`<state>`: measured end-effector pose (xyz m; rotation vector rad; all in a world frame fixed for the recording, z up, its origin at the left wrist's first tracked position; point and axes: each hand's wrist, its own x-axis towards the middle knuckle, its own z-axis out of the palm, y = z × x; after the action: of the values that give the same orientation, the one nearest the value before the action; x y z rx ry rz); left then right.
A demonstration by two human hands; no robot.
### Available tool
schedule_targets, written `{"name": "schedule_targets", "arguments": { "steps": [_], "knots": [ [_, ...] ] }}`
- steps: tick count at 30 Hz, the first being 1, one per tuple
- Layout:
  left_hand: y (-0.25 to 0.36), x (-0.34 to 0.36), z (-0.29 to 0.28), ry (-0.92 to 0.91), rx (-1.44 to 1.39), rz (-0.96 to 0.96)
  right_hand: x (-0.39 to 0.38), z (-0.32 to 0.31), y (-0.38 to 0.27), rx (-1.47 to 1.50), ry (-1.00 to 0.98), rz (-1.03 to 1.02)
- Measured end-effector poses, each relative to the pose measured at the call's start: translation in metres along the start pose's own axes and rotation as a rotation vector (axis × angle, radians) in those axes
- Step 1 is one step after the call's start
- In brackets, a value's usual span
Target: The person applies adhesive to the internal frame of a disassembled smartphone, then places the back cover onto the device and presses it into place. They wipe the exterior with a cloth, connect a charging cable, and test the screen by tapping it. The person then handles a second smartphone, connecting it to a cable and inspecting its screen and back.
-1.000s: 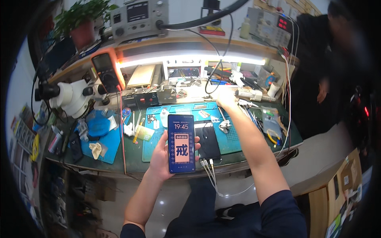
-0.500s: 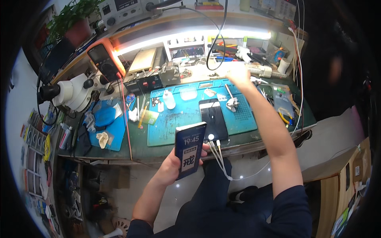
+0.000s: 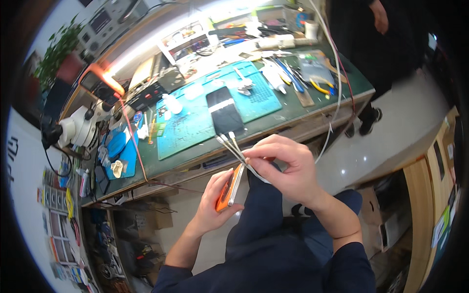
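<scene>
My left hand grips a phone with an orange back, its narrow edge turned up in front of my lap. Just right of it, my right hand pinches a white charging cable between thumb and fingers. Several plug ends of this cable fan out toward the bench, above the phone's top end; I cannot tell whether any touches it. Beyond them, a dark phone lies flat on the blue work mat.
A microscope and an orange multimeter stand at the left. Pliers and other hand tools lie on the bench's right side. Another white cable hangs over the right edge. A person in dark clothes stands beyond it.
My right hand has come back from the far side of the bench and taken hold of the charging cable. The held phone has turned from screen-up to edge-up. My view has shifted right.
</scene>
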<state>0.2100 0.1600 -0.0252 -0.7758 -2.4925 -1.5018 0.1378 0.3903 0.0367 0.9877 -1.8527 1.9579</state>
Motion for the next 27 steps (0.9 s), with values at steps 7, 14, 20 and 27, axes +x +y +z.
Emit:
{"name": "schedule_targets", "arguments": {
  "steps": [7,14,20,27],
  "knots": [
    [0.012,0.007,0.023,-0.111,-0.063,-0.135,-0.046,-0.013,-0.004,0.085,0.164,0.126],
    [0.022,0.002,0.042,-0.18,-0.362,-0.343,-0.058,-0.009,-0.003,0.162,0.145,0.309],
    [0.035,-0.008,0.042,-0.151,-0.632,-0.606,-0.063,0.006,0.003,0.214,0.148,0.381],
    [0.039,-0.008,0.032,0.209,-1.331,-0.509,-0.068,0.024,-0.005,0.292,0.229,0.399]
  ]
}}
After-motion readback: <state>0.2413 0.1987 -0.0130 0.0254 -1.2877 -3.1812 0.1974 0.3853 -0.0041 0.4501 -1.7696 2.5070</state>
